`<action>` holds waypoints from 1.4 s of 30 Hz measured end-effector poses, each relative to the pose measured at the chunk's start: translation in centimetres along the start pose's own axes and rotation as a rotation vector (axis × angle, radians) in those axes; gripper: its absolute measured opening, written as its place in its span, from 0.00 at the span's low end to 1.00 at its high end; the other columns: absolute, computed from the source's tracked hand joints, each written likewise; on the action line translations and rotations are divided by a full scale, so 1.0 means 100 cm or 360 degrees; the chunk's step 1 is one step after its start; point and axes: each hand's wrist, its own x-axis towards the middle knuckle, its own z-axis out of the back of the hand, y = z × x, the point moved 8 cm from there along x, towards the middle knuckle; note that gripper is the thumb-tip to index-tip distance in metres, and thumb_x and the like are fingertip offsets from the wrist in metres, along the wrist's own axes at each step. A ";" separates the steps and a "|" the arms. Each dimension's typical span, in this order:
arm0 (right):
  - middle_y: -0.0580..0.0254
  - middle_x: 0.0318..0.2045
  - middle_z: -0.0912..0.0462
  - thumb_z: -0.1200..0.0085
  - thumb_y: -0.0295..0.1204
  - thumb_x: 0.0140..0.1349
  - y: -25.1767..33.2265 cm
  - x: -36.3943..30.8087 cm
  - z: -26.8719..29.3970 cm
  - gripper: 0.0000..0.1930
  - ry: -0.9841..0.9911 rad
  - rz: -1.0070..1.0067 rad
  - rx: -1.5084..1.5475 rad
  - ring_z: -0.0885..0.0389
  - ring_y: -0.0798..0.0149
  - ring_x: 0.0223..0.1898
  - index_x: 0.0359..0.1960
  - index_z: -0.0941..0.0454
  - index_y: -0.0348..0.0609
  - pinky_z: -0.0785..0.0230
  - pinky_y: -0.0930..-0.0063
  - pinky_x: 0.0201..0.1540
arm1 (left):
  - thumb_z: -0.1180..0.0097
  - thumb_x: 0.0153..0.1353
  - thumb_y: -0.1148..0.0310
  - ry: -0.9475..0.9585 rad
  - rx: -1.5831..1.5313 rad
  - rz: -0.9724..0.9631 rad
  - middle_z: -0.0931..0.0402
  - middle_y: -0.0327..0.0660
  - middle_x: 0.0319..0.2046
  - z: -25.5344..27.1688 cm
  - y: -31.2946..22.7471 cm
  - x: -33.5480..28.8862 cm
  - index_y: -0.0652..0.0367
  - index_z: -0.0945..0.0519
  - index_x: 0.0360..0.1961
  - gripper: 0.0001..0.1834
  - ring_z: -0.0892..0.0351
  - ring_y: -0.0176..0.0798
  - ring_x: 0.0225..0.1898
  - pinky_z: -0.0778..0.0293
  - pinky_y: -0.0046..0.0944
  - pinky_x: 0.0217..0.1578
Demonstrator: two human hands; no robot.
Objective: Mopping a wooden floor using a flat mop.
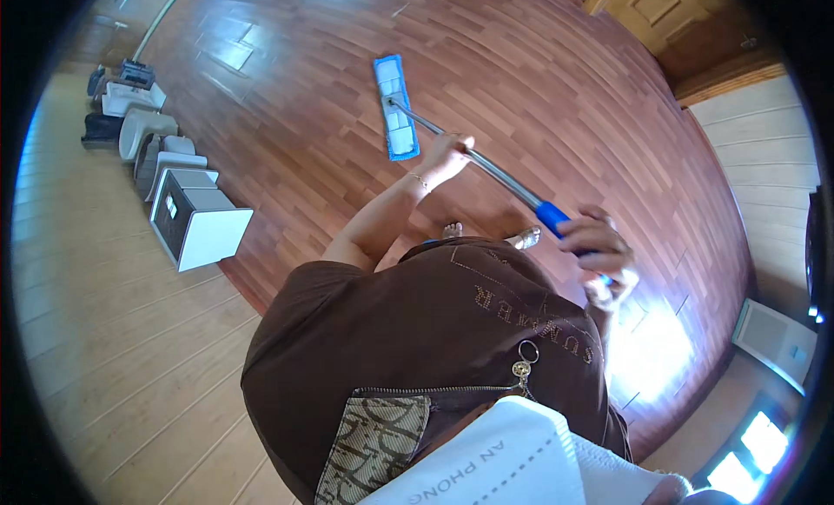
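Note:
A flat mop lies across the view, its metal pole [508,181] slanting from the upper left down to a blue grip [552,215] at the right. My left hand [445,160] is closed round the pole, nearer the mop head. At the upper end, my right hand [601,253] wraps the blue grip, its fingers slightly blurred. The mop head [399,122], a long pale plate edged with blue fringe, rests on the wood floor [530,79] ahead of me. A joint near its middle takes the pole.
Along the left wall stand a white cabinet [208,231], a toilet [143,131] and several other fixtures. A wooden door [669,18] is at the far right, a white appliance [776,342] at the lower right. My feet [526,238] are just below the pole.

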 end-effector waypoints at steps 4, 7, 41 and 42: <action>0.56 0.40 0.16 0.33 0.35 0.51 -0.014 0.010 0.012 0.15 0.0382 -0.0104 0.0096 0.20 0.48 0.51 0.39 0.22 0.46 0.43 0.46 0.59 | 0.38 0.54 0.74 -0.0174 0.0050 0.0255 0.32 0.49 0.19 0.011 0.003 -0.010 0.59 0.36 0.21 0.15 0.30 0.56 0.24 0.35 0.47 0.25; 0.61 0.43 0.16 0.31 0.32 0.49 -0.016 0.027 0.025 0.18 0.0527 -0.0265 0.0175 0.22 0.50 0.54 0.41 0.22 0.47 0.44 0.47 0.61 | 0.39 0.52 0.79 -0.0333 -0.0055 0.0343 0.37 0.45 0.18 0.022 -0.002 -0.012 0.59 0.37 0.21 0.16 0.36 0.47 0.22 0.35 0.40 0.26; 0.64 0.27 0.16 0.33 0.38 0.46 0.103 0.212 -0.131 0.15 -0.0179 -0.0868 -0.1520 0.14 0.58 0.35 0.23 0.27 0.47 0.26 0.63 0.36 | 0.41 0.53 0.67 0.0914 -0.0841 -0.0665 0.26 0.47 0.21 0.047 -0.082 0.076 0.57 0.28 0.20 0.10 0.24 0.54 0.29 0.30 0.50 0.29; 0.63 0.26 0.16 0.34 0.39 0.47 0.103 0.227 -0.141 0.14 -0.0211 -0.0885 -0.1588 0.14 0.58 0.34 0.22 0.27 0.47 0.26 0.64 0.36 | 0.40 0.53 0.67 0.0998 -0.0803 -0.0670 0.26 0.47 0.21 0.049 -0.081 0.075 0.57 0.29 0.20 0.11 0.24 0.53 0.29 0.30 0.49 0.30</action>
